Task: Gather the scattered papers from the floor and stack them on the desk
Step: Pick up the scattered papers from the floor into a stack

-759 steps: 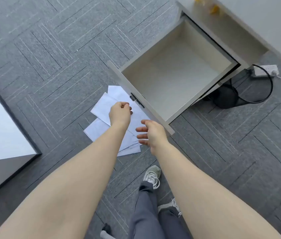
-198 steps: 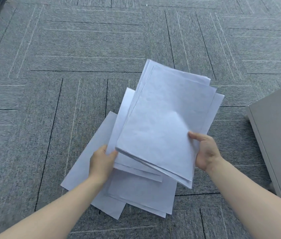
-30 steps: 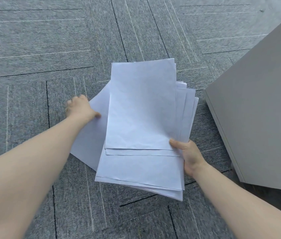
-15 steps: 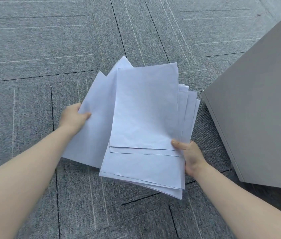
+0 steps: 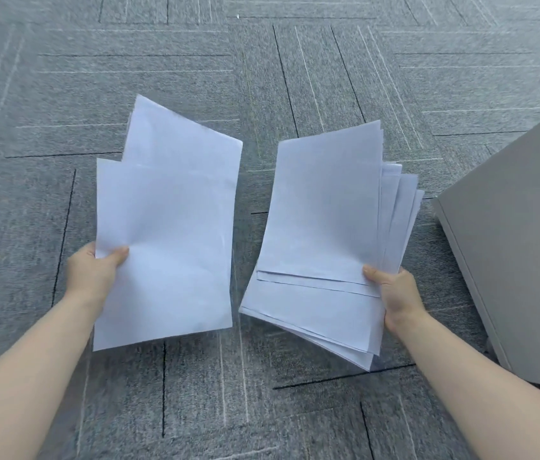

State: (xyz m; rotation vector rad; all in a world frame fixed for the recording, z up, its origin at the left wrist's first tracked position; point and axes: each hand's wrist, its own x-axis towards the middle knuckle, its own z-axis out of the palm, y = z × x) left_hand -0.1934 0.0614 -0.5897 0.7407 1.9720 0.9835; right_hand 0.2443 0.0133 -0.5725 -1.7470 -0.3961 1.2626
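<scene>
Ok so starting at the fingers: left hand [image 5: 96, 273] is closed on a small bunch of sheets [image 5: 169, 234], thumb [image 5: 118, 253] pinched on top at the lower left edge, the other fingers hidden underneath. Looks like two sheets, maybe more, I can't count them. Right hand [image 5: 394, 293] is closed the same way on the big stack [image 5: 325, 234], thumb on top at its lower right edge, rest of the fingers under the paper. So both hands are gripping paper and everything is up in the air over the floor [image 5: 62, 94], nothing left lying on the carpet that I can see in this shot. What matters for the next bit: the two bundles sit side by side with a clear strip of carpet between them, not touching. Long axes both run away from me, roughly parallel, the left bunch leaning a bit left at the top and the stack fanned out messily toward its right edge. Each hand has its outer edge, so the free inner edges face each other. My guess is the easy move is sliding the left bunch sideways onto or under the stack, then squaring the fan. The grey cabinet [image 5: 520, 247] is just right of the right hand, near but apart from the stack. No worktop in view, so stacking isn't done yet.
</scene>
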